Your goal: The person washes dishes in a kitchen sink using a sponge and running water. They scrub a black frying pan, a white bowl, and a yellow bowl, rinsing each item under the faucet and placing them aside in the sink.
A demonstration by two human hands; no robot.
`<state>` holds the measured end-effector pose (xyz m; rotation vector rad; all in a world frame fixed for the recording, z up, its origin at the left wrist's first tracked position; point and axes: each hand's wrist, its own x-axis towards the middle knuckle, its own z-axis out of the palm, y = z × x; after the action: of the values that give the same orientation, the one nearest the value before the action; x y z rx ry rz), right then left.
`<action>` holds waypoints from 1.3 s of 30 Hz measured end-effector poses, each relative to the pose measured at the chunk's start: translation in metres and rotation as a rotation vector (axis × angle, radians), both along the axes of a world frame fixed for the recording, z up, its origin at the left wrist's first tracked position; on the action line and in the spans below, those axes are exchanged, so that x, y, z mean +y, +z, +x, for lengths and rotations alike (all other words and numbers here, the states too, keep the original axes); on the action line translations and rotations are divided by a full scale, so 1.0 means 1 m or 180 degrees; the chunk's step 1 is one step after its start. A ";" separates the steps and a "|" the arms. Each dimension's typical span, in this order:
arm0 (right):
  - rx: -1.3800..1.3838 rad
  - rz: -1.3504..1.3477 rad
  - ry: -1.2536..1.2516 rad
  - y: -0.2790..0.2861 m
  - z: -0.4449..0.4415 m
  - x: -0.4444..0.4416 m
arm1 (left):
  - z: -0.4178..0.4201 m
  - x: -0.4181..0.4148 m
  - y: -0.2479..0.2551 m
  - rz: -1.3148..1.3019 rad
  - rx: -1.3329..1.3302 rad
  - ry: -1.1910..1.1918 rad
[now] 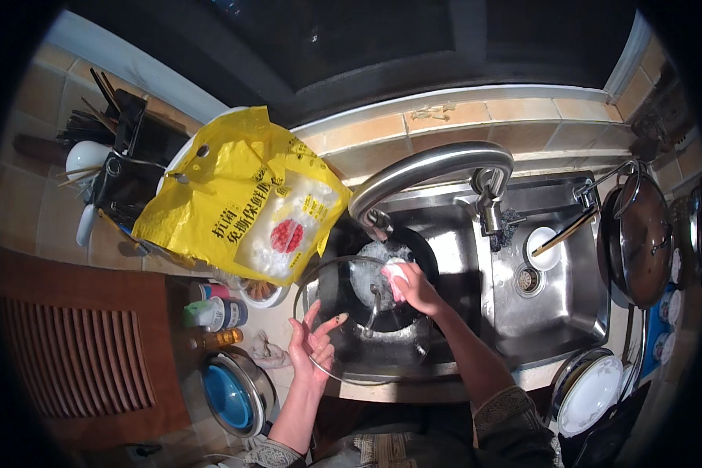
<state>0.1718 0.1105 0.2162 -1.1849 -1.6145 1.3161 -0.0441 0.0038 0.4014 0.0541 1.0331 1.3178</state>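
Observation:
My left hand (pixel 315 345) holds a clear glass pot lid (pixel 360 360) by its metal rim, with some fingers curled and others extended. The lid is tilted over the left sink basin (pixel 459 327), and its metal handle (pixel 376 310) shows near the middle. In my right hand (pixel 420 291) is a pink and white cloth or sponge (pixel 395 281), held at the lid. Beneath them a dark round pan (pixel 424 248) with suds (pixel 365 272) sits in the basin. The curved steel faucet (pixel 433 158) ends just above the pan.
A yellow plastic bag (pixel 210 205) stands left of the faucet. The right basin (pixel 567 316) holds a white bowl (pixel 543 248) with chopsticks (pixel 564 234) and a dark scourer (pixel 506 228). Lidded pans (pixel 643 245) and stacked plates (pixel 591 395) are at right; a blue bowl (pixel 228 395) is at left.

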 end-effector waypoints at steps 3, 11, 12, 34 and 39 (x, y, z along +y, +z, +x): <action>-0.0394 0.1239 -0.0423 0.019 0.006 -0.051 | -0.004 -0.005 -0.022 0.0126 -0.0208 0.0170; -0.0317 0.0617 -0.0401 0.130 -0.033 -0.144 | 0.020 0.006 -0.032 -0.0079 0.0137 0.0436; -0.0329 0.0735 -0.0219 0.144 -0.037 -0.140 | 0.007 -0.002 -0.044 0.0290 -0.0147 0.0047; -0.1017 -0.0081 -0.0341 -0.070 -0.035 0.033 | -0.003 -0.051 -0.012 0.0039 0.0194 0.0394; 0.0610 -0.1165 -0.0125 -0.110 0.006 0.018 | 0.002 -0.052 -0.018 -0.0023 -0.0292 0.0384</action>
<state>0.1777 0.1287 0.1064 -1.2488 -1.2414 1.6932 -0.0419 -0.0481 0.3838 -0.0746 0.9751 1.4126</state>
